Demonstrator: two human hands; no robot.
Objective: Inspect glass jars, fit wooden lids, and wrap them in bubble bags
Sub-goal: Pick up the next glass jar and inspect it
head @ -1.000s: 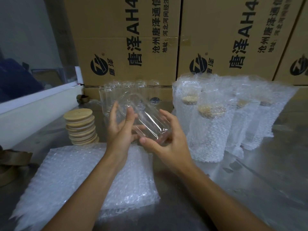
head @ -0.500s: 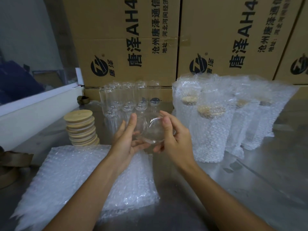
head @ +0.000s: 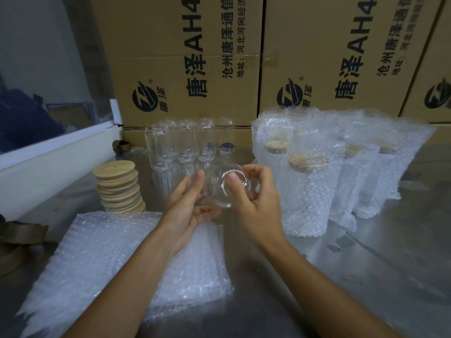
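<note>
Holding glass jar | both hands | round end facing camera

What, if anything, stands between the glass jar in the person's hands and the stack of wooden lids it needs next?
Nothing visible. The glass jar is held by the left hand and right hand; the wooden lids stand left, over bare table.

Lid stack at left on surface, bubble bags before it. Empty jars behind centre, wrapped jars right of them. Cartons behind all.
</note>
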